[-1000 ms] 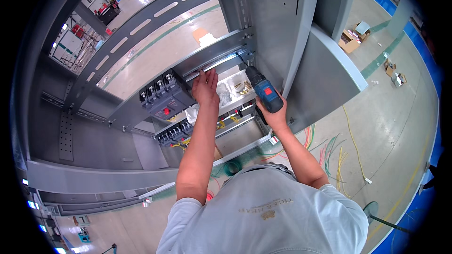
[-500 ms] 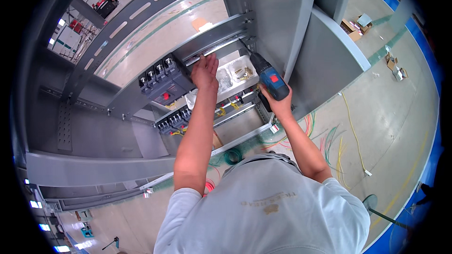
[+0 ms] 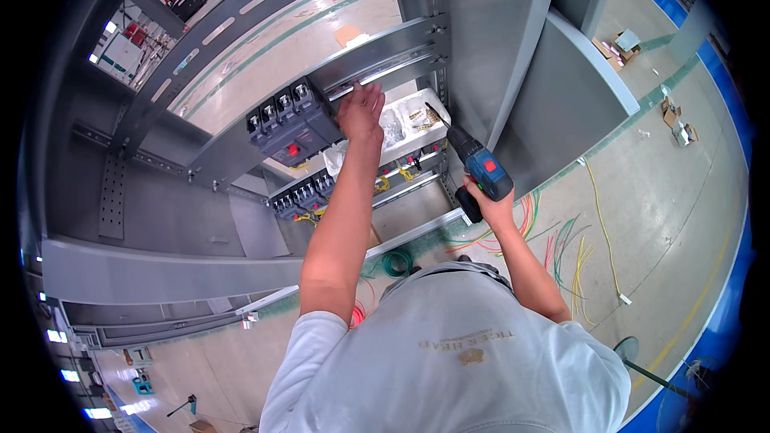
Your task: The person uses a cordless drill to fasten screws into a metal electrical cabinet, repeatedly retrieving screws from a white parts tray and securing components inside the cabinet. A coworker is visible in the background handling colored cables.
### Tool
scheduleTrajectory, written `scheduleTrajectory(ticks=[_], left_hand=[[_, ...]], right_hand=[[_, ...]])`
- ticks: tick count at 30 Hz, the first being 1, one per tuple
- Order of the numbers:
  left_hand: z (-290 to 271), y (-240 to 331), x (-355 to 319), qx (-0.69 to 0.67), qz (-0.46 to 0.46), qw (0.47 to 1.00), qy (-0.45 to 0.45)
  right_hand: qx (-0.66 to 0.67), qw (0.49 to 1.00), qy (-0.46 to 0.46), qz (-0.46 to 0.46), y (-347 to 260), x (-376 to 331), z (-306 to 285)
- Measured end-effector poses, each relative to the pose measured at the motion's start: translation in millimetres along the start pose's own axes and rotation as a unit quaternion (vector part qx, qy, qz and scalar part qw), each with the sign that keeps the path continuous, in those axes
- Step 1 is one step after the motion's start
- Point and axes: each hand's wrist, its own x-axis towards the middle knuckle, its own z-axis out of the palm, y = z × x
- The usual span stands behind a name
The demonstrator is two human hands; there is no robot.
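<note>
My right hand [image 3: 491,204] is wrapped round the handle of a blue and black cordless drill [image 3: 484,163]. Its long bit points away from me, over the right end of a white foam tray [image 3: 425,138]. Small brass-coloured and clear-bagged parts lie in the tray's compartments. My left hand [image 3: 361,116] is raised with its fingers stretched out, beside a large dark grey circuit breaker [image 3: 293,130] with a red button. Nothing shows in that hand, though its palm side is partly hidden. Behind its fingers runs a grey metal crossbar [image 3: 393,46].
Several smaller breakers [image 3: 303,196] sit in a row below the large one. Grey cabinet panels [image 3: 553,104] enclose the work on both sides. Coloured wires [image 3: 561,248] and a green coil [image 3: 397,261] lie on the floor. Open cardboard boxes [image 3: 618,50] stand at the far right.
My right hand has drawn the drill back and down toward me, its bit moving from the crossbar's end to above the tray. My left hand stays close to the large breaker.
</note>
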Motion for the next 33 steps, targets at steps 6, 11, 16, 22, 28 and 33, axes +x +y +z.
scheduleTrajectory(ticks=[6, 11, 16, 22, 28, 33], left_hand=[[2, 1, -1, -0.005, -0.007, 1.0, -0.001], [5, 3, -1, 0.014, -0.009, 1.0, 0.005], [4, 0, -3, 0.025, -0.006, 1.0, 0.006], [-37, -7, -1, 0.181, -0.021, 0.975, -0.128], [-83, -25, 7, 0.655, 0.16, 0.705, -0.219], [-83, -62, 50, 0.798, 0.182, 0.495, -0.292]], right_hand=[[-0.006, 1.0, 0.004, 0.014, 4, -11, -5], [0.003, 1.0, 0.006, 0.011, -3, -14, -2], [-0.002, 1.0, 0.01, 0.009, -2, -20, -6], [-0.033, 0.999, 0.012, 0.032, 1, -43, -24], [-0.062, 0.993, 0.015, 0.1, 17, -76, -51], [-0.025, 0.991, 0.002, 0.134, 26, -89, -60]])
